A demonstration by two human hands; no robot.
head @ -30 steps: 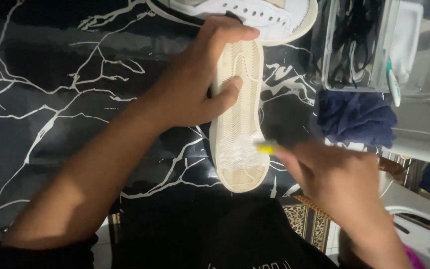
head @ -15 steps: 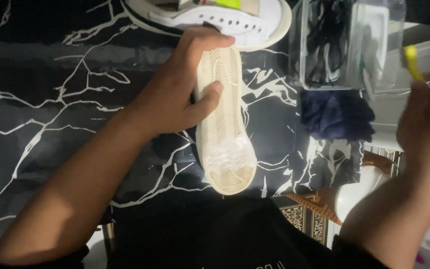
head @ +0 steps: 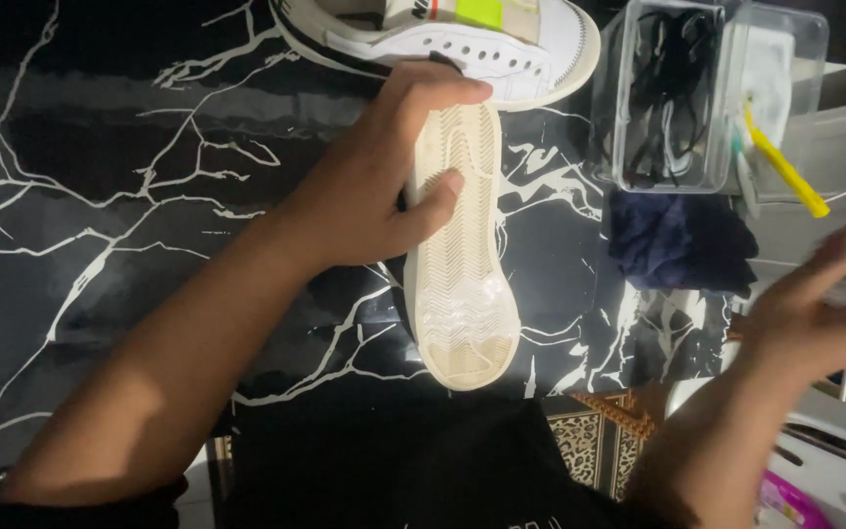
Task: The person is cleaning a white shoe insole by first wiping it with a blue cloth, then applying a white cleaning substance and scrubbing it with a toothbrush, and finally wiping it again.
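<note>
Dim overall; light falls on the centre, corners sink into shadow, and the right hand (head: 815, 304) is motion-blurred.

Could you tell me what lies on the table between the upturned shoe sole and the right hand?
In the head view, a crumpled dark blue cloth lies on the black marble-patterned table between the sole and the right hand.

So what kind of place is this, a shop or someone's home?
Most likely a home table used for cleaning shoes, not a shop. A black marble-look tabletop holds a sneaker, sole up, under the left hand, with a clear tub of laces, a yellow-handled brush and a dark cloth nearby.
</note>
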